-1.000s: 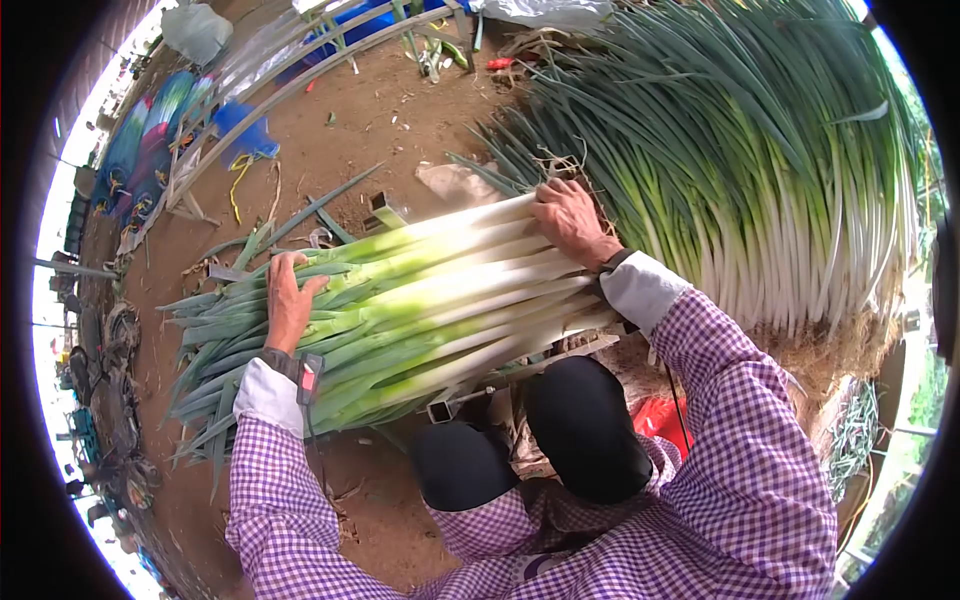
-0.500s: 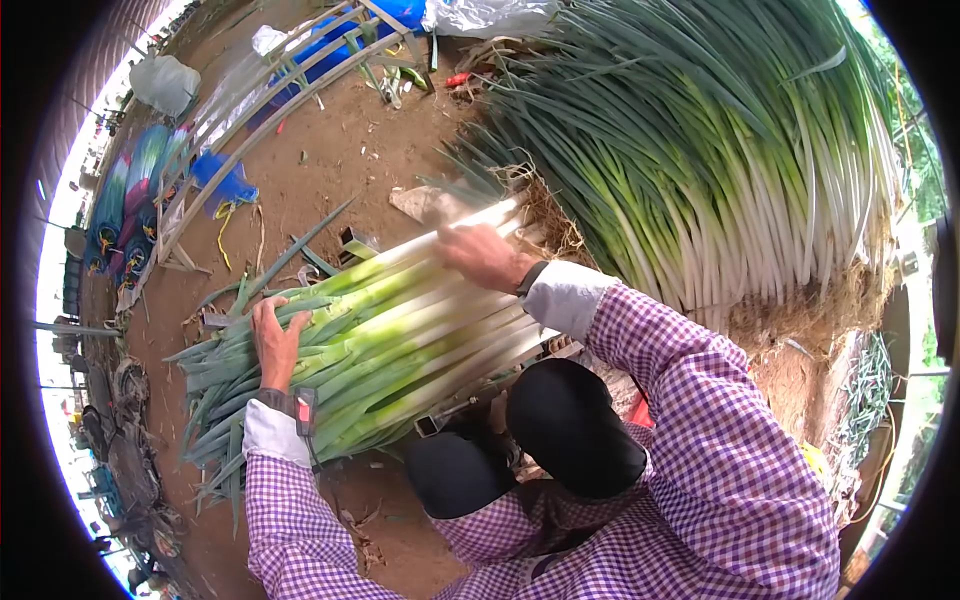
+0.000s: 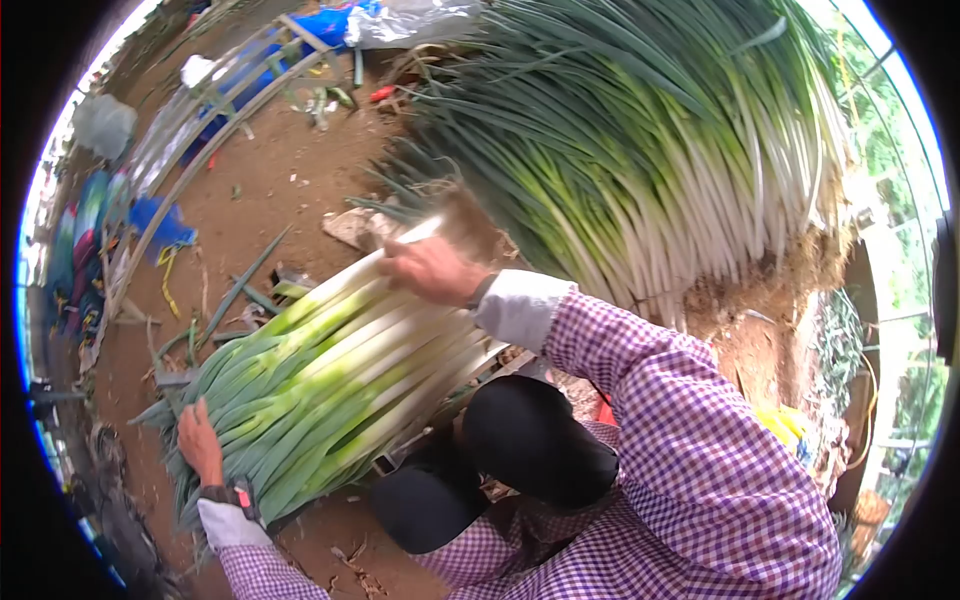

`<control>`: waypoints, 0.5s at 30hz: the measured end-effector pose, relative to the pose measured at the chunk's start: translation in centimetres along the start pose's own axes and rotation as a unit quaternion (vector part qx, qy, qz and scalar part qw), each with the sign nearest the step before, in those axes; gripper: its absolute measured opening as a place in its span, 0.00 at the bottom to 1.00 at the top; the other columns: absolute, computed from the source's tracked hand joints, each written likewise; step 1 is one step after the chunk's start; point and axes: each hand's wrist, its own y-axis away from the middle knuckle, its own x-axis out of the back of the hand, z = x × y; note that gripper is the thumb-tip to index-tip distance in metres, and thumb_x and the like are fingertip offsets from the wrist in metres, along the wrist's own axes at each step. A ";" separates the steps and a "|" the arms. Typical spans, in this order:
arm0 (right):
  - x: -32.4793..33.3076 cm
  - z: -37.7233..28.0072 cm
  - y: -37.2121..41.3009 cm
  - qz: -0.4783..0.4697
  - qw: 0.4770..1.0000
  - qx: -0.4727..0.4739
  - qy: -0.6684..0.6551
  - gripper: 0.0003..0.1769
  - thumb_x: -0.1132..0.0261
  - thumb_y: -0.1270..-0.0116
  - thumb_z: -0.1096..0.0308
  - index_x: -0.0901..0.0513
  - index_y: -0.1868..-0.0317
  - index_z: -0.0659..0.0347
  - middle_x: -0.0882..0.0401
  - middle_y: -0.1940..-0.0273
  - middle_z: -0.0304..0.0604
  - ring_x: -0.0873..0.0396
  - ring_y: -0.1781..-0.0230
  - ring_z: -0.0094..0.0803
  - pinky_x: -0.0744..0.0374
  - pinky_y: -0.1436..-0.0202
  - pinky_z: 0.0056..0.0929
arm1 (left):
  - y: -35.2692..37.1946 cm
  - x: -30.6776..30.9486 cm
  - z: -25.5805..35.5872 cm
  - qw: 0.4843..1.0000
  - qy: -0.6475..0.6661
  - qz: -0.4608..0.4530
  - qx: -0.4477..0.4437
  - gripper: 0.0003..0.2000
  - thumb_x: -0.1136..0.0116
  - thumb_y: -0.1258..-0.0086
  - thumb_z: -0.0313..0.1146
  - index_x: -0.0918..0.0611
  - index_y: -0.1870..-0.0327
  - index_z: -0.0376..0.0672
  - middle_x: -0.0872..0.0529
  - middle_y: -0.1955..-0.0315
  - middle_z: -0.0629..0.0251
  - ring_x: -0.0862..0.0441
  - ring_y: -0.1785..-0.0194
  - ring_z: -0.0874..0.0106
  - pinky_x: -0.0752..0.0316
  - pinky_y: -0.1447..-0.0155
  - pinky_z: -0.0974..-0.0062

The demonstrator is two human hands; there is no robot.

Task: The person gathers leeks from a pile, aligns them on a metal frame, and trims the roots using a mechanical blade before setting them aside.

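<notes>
In front of my knees lies a broad layer of leeks (image 3: 370, 345), green leaves to the left and white shafts with roots to the upper right. On the leaf end at the left, my left hand (image 3: 201, 446) rests with its fingers stretched out over the leaf edges. Across the white shafts, close to the upper edge of the layer, is my right hand (image 3: 437, 271). Motion blurs its fingers, so whether it grips a shaft cannot be made out. The roots beside it are smeared too.
A large heap of leeks (image 3: 640, 150) fills the upper right, roots facing right. At the upper left stand a slatted frame (image 3: 215, 125) and a blue plastic piece (image 3: 163, 220). Loose leaves (image 3: 245, 280) lie on the dirt ground (image 3: 270, 185). My black-covered knees (image 3: 540, 440) are close below.
My left hand has slid down and left along the leaves to their outer edge. My right hand stays over the white shafts. The whole view has shifted, so the scene sits further left.
</notes>
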 end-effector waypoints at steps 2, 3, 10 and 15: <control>0.6 -0.7 -0.3 -0.037 0.998 -0.038 0.020 0.15 0.40 0.34 0.69 0.11 0.50 0.55 0.17 0.51 0.55 0.13 0.60 0.51 0.16 0.56 0.48 | -1.0 -1.9 -1.4 0.994 0.097 -0.044 0.034 0.24 0.50 0.17 0.51 0.17 0.51 0.33 0.16 0.53 0.44 0.22 0.45 0.45 0.30 0.41 0.52; 0.6 -0.9 -0.4 -0.048 0.997 -0.056 0.023 0.15 0.40 0.35 0.69 0.11 0.50 0.54 0.17 0.53 0.53 0.13 0.59 0.51 0.16 0.56 0.47 | -1.7 -3.0 -2.2 0.991 0.110 -0.067 0.039 0.24 0.50 0.17 0.51 0.17 0.51 0.33 0.16 0.53 0.43 0.22 0.45 0.45 0.31 0.42 0.51; -1.3 -0.2 -0.9 -0.044 0.995 -0.081 0.046 0.08 0.39 0.35 0.69 0.13 0.61 0.55 0.17 0.56 0.49 0.12 0.58 0.50 0.16 0.60 0.47 | -3.3 -2.1 -1.5 0.996 -0.030 -0.060 0.067 0.24 0.44 0.20 0.55 0.21 0.38 0.44 0.20 0.40 0.51 0.26 0.34 0.50 0.33 0.33 0.46; -2.1 0.3 -0.4 0.000 0.995 -0.102 0.021 0.05 0.36 0.37 0.69 0.16 0.62 0.57 0.18 0.57 0.47 0.14 0.59 0.50 0.16 0.59 0.47 | -3.0 -2.5 -1.3 0.980 -0.191 0.055 0.011 0.26 0.38 0.25 0.53 0.26 0.29 0.57 0.27 0.28 0.67 0.34 0.24 0.59 0.39 0.30 0.32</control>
